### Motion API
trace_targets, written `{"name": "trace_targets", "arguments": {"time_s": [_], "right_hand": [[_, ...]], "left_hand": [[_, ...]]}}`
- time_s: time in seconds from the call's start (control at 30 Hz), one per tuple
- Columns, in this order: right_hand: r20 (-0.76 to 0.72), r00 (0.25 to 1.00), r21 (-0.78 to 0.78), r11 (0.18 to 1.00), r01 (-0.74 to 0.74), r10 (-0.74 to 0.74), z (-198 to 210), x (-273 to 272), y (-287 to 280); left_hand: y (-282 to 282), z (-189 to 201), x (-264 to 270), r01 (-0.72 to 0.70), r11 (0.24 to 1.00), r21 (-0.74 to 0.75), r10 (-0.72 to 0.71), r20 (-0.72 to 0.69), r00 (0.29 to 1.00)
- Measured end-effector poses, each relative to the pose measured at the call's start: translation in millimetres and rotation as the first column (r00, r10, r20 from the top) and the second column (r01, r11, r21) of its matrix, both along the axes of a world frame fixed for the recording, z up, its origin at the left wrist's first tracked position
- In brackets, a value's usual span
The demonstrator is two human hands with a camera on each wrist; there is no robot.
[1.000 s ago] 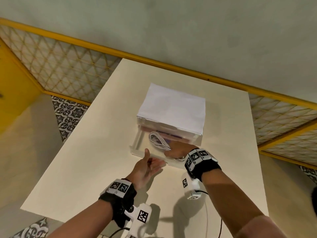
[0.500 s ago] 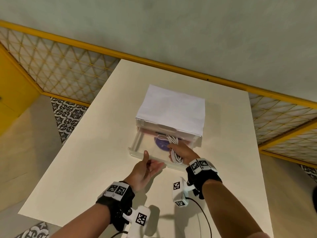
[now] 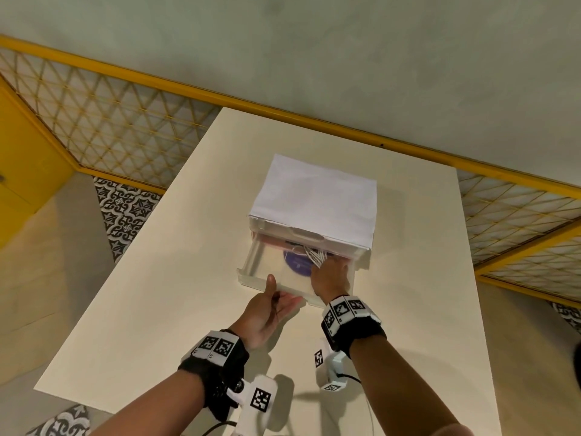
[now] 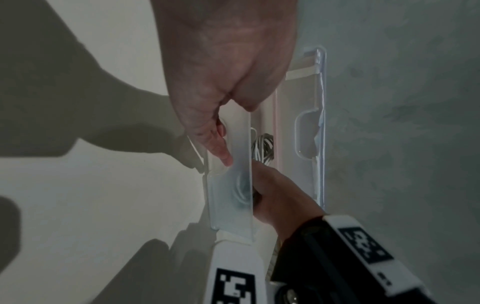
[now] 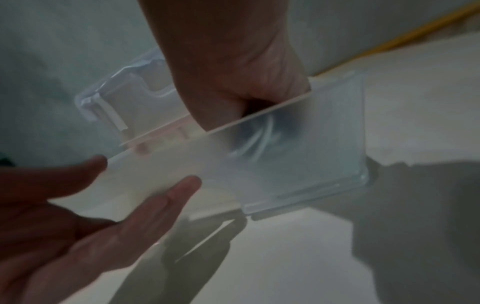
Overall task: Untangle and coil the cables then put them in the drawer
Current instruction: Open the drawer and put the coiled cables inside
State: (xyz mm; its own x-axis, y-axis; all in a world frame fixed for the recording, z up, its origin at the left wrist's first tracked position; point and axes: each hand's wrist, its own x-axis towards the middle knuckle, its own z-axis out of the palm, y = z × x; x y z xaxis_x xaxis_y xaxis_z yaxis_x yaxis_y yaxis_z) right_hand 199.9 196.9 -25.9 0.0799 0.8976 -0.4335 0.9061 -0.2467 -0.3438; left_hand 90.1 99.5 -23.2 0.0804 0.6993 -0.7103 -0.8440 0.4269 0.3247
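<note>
Cream table [image 3: 151, 309], clear drawer [image 3: 264, 265] pulled out. Right hand [image 3: 330, 276] is inside, fingers closed round the coiled white cable [image 3: 314, 256], probably tucking it rearward. Left hand [image 3: 267, 313], fingers straight, braces the drawer front, likely to steady it.

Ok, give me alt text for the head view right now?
The right hand reaches into the open clear drawer, holding a coiled white cable over a purple disc. The open left hand touches the drawer's front, thumb up, on a cream table.
</note>
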Motion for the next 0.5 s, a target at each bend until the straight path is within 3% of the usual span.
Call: {"name": "trace_targets", "arguments": {"time_s": [0.13,0.37,0.5], "right_hand": [[0.174,0.978,0.031,0.992,-0.125,0.118,-3,-1,3],[-0.207,0.962,0.077,0.983,-0.167,0.179,31,25,-18],[-0.134,0.939,0.326,0.909,-0.259,0.316,55,74,-68]], "left_hand": [[3,3,2,-0.010,1.000,0.016,0.011,-0.021,1.000],[17,4,3,0.007,1.000,0.028,-0.004,-0.106,0.994],[35,8,5,0.025,0.998,0.056,-0.015,-0.169,0.985]]}}
